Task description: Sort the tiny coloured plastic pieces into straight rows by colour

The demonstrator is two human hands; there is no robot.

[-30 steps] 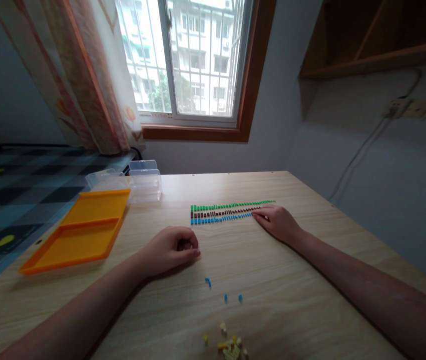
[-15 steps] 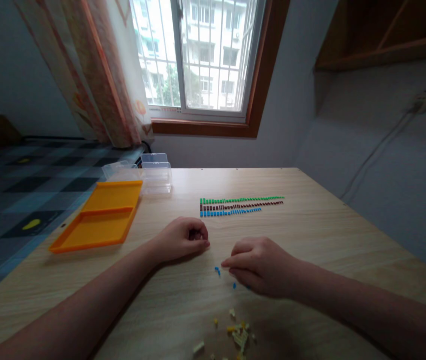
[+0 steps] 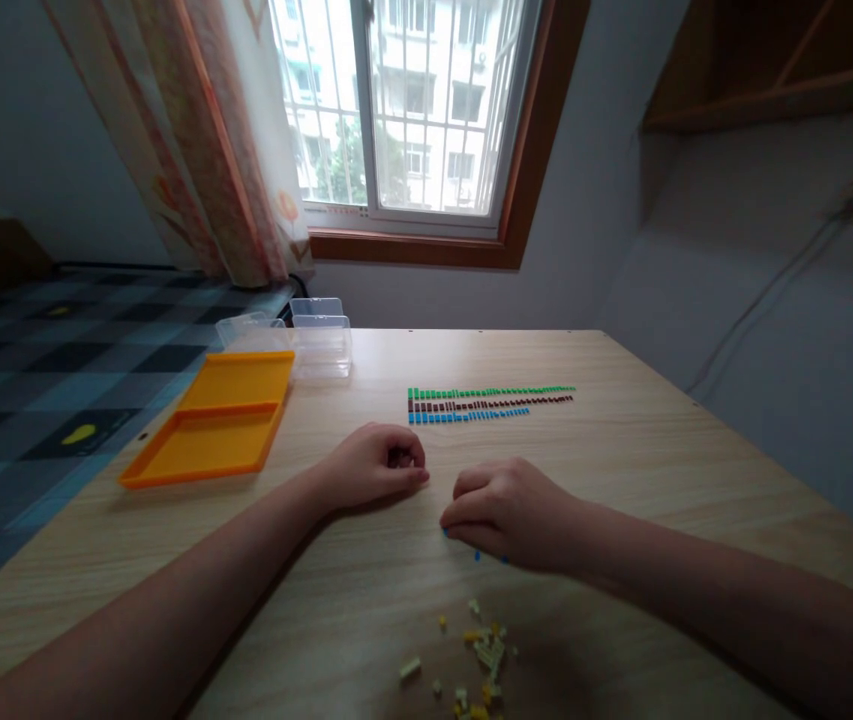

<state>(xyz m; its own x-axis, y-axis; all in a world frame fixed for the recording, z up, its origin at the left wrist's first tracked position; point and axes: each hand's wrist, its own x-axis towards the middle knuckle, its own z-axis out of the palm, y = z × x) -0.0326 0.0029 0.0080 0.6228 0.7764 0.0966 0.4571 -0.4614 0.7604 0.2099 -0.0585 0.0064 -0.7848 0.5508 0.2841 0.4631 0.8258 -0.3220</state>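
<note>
My left hand (image 3: 375, 466) rests on the wooden table (image 3: 621, 470) as a loose fist; what it holds, if anything, is hidden. My right hand (image 3: 508, 513) lies just right of it, fingers curled and pinched down over a few loose blue beads (image 3: 478, 554) at its fingertips. Farther back lie three straight rows of tiny pieces: a green row (image 3: 490, 391), a brown row (image 3: 490, 403) and a shorter blue row (image 3: 467, 414). A small heap of yellow pieces (image 3: 475, 655) sits near the front edge.
An open orange tray-like case (image 3: 212, 418) lies at the left of the table. Clear plastic boxes (image 3: 317, 340) stand behind it. A checked bed cover is at the left, a window and curtain behind, a wall with a cable at the right.
My right hand came back from the end of the rows to the loose blue beads near me and closed over them. The left fist stayed in place.
</note>
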